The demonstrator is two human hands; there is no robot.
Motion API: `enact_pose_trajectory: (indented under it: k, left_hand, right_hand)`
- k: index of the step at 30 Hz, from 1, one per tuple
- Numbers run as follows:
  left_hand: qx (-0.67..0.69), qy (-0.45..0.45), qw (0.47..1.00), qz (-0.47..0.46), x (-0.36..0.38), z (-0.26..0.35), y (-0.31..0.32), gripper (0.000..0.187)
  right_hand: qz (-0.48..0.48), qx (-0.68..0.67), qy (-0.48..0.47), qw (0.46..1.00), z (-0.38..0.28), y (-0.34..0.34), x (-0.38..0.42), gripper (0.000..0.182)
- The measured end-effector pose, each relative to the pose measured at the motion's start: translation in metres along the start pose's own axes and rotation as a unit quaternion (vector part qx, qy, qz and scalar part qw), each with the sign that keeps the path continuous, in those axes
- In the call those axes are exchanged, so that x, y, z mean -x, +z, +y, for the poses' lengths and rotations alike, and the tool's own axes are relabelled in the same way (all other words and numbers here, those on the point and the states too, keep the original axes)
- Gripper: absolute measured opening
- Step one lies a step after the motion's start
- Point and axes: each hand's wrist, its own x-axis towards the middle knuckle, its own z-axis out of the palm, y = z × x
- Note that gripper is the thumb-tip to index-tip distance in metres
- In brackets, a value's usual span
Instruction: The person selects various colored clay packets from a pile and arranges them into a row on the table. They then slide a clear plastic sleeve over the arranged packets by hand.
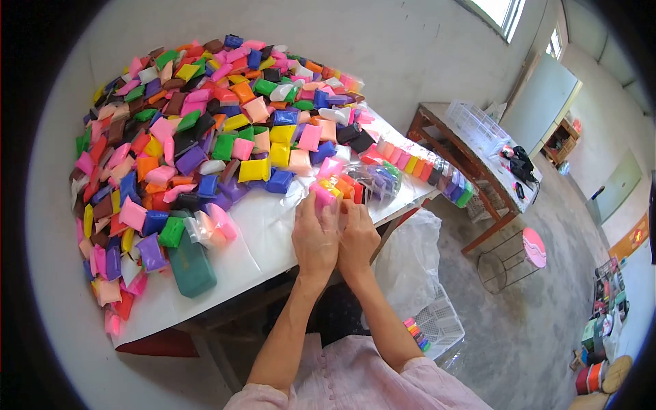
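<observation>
My left hand (316,240) and my right hand (358,240) are side by side at the table's front edge, fingers closed around a clear bag of coloured packets (346,188). Pink, yellow, orange and red packets show through the plastic, while my fingers hide its lower part. Just beyond it, another clear plastic bag (377,179) holds darker packets. A big heap of small, soft, wrapped packets (198,137) in many colours covers the back and left of the white table (253,236).
A dark green case (193,270) lies at the table's front left. Filled packs in a row (427,169) lie along the right end. Below stands a white plastic basket (445,318) with clear bags. A wooden table (495,174) and a pink-topped stool (534,247) are to the right.
</observation>
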Motion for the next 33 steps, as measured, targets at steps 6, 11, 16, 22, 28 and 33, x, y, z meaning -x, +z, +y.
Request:
enact_pose_trajectory:
  k: [6,11,16,22,28,33]
  left_hand:
    - [-0.005,0.022,1.0,-0.005,0.0,-0.007,0.002,0.039]
    - [0.009,0.025,1.0,-0.006,-0.001,-0.006,0.001,0.041]
    - [0.017,0.004,1.0,-0.007,0.0,-0.001,-0.001,0.04]
    - [-0.043,0.086,0.995,-0.002,0.008,-0.025,0.008,0.044]
    - [-0.2,0.042,0.979,0.025,0.009,-0.01,0.009,0.045]
    - [-0.041,-0.015,0.999,-0.009,0.003,-0.011,0.009,0.048]
  right_hand:
    - [-0.016,-0.036,-0.009,0.999,0.003,-0.012,0.007,0.037]
    - [-0.002,-0.137,0.014,0.99,-0.012,-0.054,0.006,0.024]
    - [0.0,-0.211,-0.006,0.977,-0.037,-0.096,-0.003,0.016]
    - [-0.086,-0.269,-0.086,0.955,-0.093,-0.109,-0.025,0.013]
    - [-0.248,-0.12,-0.127,0.953,-0.158,-0.047,-0.044,0.047]
    - [-0.343,-0.053,-0.135,0.928,-0.186,0.007,-0.041,0.071]
